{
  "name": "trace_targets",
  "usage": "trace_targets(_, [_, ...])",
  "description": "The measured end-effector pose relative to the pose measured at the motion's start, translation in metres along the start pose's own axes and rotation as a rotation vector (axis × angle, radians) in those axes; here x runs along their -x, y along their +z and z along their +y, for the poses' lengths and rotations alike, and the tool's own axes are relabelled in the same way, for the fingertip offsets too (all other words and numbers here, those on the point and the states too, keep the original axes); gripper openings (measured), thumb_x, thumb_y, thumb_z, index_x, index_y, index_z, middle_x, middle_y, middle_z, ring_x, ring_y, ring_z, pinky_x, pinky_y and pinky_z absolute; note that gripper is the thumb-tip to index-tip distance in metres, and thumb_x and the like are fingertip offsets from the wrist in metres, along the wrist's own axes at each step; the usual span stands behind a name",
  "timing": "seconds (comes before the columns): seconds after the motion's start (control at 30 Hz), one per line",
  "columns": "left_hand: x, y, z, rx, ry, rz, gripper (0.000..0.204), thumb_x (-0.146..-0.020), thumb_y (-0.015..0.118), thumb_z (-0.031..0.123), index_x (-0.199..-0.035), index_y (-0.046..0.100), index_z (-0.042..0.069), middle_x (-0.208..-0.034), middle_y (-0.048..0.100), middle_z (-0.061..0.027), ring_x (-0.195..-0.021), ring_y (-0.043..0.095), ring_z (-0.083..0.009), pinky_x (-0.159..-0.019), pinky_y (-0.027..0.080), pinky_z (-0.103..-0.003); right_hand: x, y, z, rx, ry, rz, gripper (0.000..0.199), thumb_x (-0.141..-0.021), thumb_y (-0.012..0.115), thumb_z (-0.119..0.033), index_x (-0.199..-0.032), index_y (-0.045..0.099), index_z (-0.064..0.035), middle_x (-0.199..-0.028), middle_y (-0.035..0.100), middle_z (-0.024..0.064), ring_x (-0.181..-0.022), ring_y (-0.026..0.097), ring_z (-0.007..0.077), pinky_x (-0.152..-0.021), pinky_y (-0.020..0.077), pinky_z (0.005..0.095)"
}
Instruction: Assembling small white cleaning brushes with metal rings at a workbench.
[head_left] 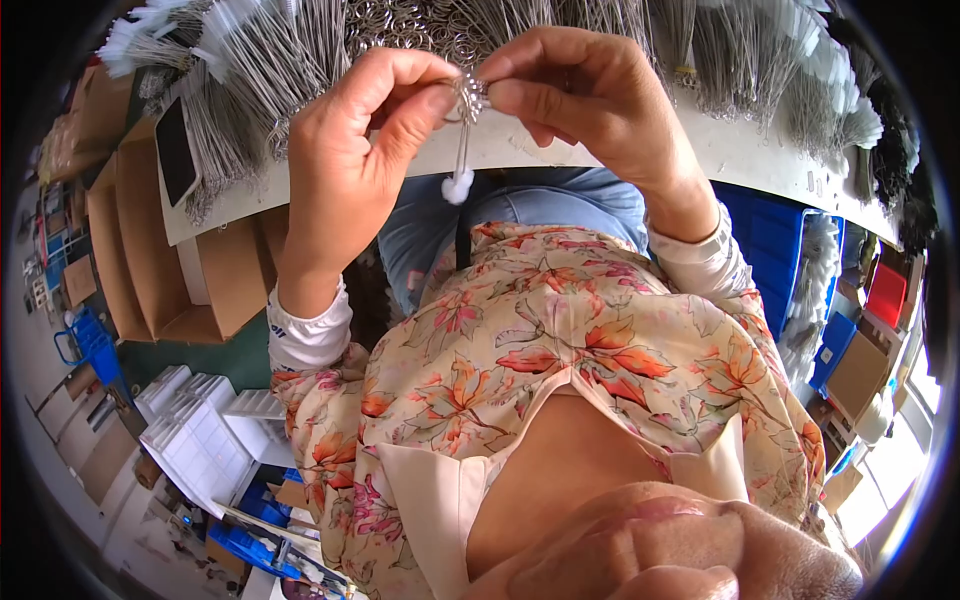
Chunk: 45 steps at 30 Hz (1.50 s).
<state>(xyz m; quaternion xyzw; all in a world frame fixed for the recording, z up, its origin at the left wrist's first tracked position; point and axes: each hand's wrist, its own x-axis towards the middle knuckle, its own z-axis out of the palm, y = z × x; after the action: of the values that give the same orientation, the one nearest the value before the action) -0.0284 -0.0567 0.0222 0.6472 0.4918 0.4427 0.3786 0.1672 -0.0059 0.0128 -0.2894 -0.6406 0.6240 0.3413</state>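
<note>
Both my hands meet over the near edge of the worktable. My left hand (365, 145) pinches a small silvery metal ring piece (468, 100) between thumb and forefinger. My right hand (590, 105) pinches the other side of it with thumb and forefinger. From this piece thin wire strands (462, 150) hang down, ending in white tips (457, 187). The fingertips partly hide the piece, so its exact shape cannot be made out. Behind my hands lies a heap of metal rings (400, 28).
Bundles of thin wires with white ends (265, 60) lie at the left, and more wire bundles (750, 60) at the right. A dark phone (177, 150) rests by the table's left edge (235, 200). Cardboard boxes (150, 230) stand lower left; a blue bin (760, 250) is at the right.
</note>
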Motion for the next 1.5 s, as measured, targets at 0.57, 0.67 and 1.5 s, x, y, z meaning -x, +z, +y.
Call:
trace_targets(0.57, [0.028, 0.0, 0.007, 0.432, 0.137, 0.345, 0.02, -0.092, 0.053, 0.014, -0.093, 0.062, -0.004, -0.095, 0.065, -0.0109, -0.079, 0.062, -0.0164, -0.072, 0.048, -0.026, -0.002, 0.044, 0.01, -0.171, -0.213, -0.015, 0.012, -0.085, 0.064, -0.006, -0.096, 0.063, -0.0013, -0.076, 0.062, 0.0033, -0.062, 0.057, 0.0082, -0.055, 0.0456, 0.0193])
trace_targets(0.67, [0.035, 0.001, 0.014, 0.761, 0.033, 0.43, 0.018, -0.091, 0.055, 0.015, -0.09, 0.062, -0.002, -0.09, 0.064, -0.0108, -0.084, 0.06, -0.0147, -0.077, 0.048, -0.027, -0.005, 0.06, 0.022, -0.12, -0.289, -0.04, 0.013, -0.083, 0.064, -0.003, -0.096, 0.063, -0.0003, -0.081, 0.063, 0.005, -0.07, 0.061, 0.0112, -0.064, 0.0506, 0.0227])
trace_targets(1.5, [0.217, -0.006, -0.306, -1.055, -0.517, -0.098, 0.024, -0.081, 0.061, 0.025, -0.097, 0.063, 0.008, -0.078, 0.063, -0.0175, -0.079, 0.063, -0.0321, -0.078, 0.047, -0.04, 0.013, 0.043, 0.094, 0.132, 0.366, -0.166, 0.014, -0.084, 0.063, -0.002, -0.096, 0.062, 0.0051, -0.083, 0.064, 0.0057, -0.076, 0.058, 0.01, -0.072, 0.0472, 0.0221])
